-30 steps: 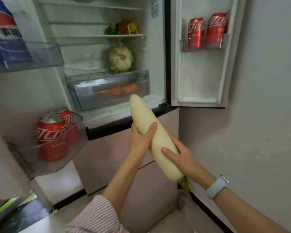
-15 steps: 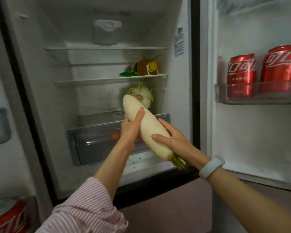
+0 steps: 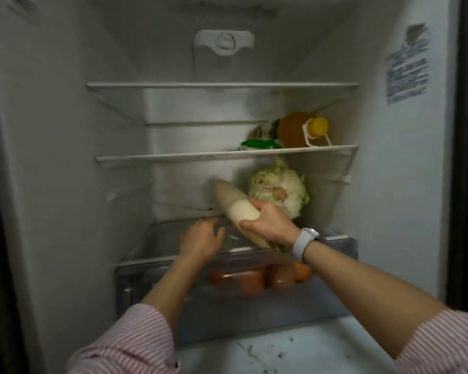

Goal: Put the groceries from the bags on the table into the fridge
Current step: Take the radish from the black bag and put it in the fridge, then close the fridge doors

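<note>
A long white radish (image 3: 234, 203) lies slanted inside the open fridge, its tip toward the back wall, just above the glass shelf (image 3: 157, 247) over the drawer. My right hand (image 3: 268, 224) grips its thick lower half near the green stem end. My left hand (image 3: 200, 238) hovers just left of the radish with fingers spread and holds nothing. A pale green cabbage (image 3: 284, 193) sits on the same shelf, right behind the radish.
A clear crisper drawer (image 3: 227, 306) below the shelf holds orange fruit (image 3: 251, 279). On the middle shelf (image 3: 173, 157) lie a yellow-capped bottle (image 3: 303, 129) and a green packet (image 3: 260, 143). The top shelf (image 3: 222, 84) holds nothing. The left half of the lowest shelf is free.
I have moved close to the fridge and the radish has gone in onto the lowest shelf level. My left hand has let go of it; my right hand still holds it.
</note>
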{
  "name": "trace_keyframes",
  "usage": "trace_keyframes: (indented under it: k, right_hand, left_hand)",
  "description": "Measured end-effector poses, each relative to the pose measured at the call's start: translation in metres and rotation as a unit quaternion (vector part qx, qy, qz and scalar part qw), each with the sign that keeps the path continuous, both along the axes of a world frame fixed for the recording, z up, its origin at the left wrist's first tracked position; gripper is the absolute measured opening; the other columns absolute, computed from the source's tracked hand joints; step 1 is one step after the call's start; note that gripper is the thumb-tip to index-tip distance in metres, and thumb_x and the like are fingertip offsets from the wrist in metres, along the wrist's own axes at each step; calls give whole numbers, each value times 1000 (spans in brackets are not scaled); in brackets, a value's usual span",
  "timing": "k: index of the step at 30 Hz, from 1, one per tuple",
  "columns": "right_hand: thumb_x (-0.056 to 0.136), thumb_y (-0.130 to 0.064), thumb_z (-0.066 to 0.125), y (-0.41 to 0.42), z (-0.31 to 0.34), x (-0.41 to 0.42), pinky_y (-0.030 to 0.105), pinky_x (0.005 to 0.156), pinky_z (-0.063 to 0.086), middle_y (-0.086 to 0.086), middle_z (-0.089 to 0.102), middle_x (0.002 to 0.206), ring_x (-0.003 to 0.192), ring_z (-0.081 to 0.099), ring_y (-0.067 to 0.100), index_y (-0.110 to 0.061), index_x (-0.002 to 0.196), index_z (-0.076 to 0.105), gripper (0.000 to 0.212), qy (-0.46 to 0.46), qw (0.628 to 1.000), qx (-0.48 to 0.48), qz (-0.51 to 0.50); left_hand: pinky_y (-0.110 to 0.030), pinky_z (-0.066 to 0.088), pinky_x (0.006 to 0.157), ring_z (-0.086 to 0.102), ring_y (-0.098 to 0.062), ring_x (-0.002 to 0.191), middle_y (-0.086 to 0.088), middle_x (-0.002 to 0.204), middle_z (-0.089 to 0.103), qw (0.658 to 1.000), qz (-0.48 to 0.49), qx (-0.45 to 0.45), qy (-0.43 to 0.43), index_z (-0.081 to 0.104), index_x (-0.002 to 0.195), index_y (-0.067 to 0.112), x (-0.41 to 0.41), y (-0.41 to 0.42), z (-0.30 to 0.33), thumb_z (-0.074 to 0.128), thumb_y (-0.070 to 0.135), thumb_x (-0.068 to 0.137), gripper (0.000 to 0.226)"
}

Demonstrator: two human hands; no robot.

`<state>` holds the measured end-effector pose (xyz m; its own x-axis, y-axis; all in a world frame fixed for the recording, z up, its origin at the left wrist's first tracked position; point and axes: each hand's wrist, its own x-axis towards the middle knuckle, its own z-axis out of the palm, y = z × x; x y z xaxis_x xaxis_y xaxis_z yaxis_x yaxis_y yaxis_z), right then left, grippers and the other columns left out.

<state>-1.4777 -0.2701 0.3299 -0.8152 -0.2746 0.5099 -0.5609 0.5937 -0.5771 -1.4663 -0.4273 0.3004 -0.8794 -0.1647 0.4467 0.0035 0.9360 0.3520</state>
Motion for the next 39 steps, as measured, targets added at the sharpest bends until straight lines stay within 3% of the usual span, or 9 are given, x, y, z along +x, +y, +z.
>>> trace_keyframes:
  k: [5,9,13,17,20,24,31,35,39]
  right_hand:
    - [80,-25,63,-26,-2,-38,36,87,47,19,61,118,109,56,33,-5,121,54,47,-11,999,43,-26]
    - [79,-30,64,-36,-11,-60,40,89,48,20,62,118,107,57,35,-3,119,56,49,-31,998,45,-28]
    - [77,-36,65,-34,-14,-71,41,89,48,19,62,117,105,58,34,-4,122,55,56,-47,997,54,-39]
    - [85,-35,56,-32,-17,-67,37,97,42,16,53,131,119,49,33,-11,135,42,57,-1,994,105,-38]
    - [89,-30,51,-25,-20,-60,34,101,37,16,50,135,124,46,31,-7,133,44,50,26,995,97,-12]
    - [90,-22,48,2,-20,-31,33,101,38,13,52,133,122,47,28,-9,129,50,41,64,996,55,-11]
    - [89,-11,49,89,-41,83,28,95,39,9,62,118,109,56,23,-11,114,62,28,114,983,-124,-69]
    - [89,-7,50,173,-79,168,35,90,47,7,64,108,97,60,20,-10,107,65,24,153,977,-107,-99]
    - [89,-18,43,260,-116,249,36,82,52,4,66,101,91,62,19,-12,105,66,28,181,970,-24,-158]
  left_hand:
    - [-48,29,104,35,-32,132,-9,145,39,993,42,-84,-77,34,141,28,-20,-13,-20,31,55,92,56]
    - [-45,32,100,41,-31,127,-8,140,46,982,45,-107,-149,48,131,25,-25,-16,-21,27,58,90,57]
    - [-43,34,96,44,-30,124,-9,136,51,982,49,-100,-153,53,124,22,-24,-16,-20,27,57,89,56]
    - [-41,35,97,46,-30,123,-9,134,52,985,51,-79,-146,54,125,23,-18,-13,-18,32,53,90,51]
    - [-40,34,102,47,-28,124,-8,134,53,992,75,-54,-87,52,128,20,-13,-11,-16,40,44,91,46]
    - [-42,33,102,47,-29,121,-9,128,56,993,93,-15,71,56,123,18,6,1,-12,45,29,91,36]
    - [-42,42,92,56,-35,106,-14,114,63,959,-66,83,263,64,110,8,85,79,-27,35,35,78,52]
    - [-40,43,91,56,-31,105,-11,110,63,948,-131,127,261,65,108,9,141,155,-58,45,24,79,38]
    - [-27,39,88,58,-25,101,-7,107,63,938,-231,117,232,65,105,9,191,246,-90,44,21,82,34]
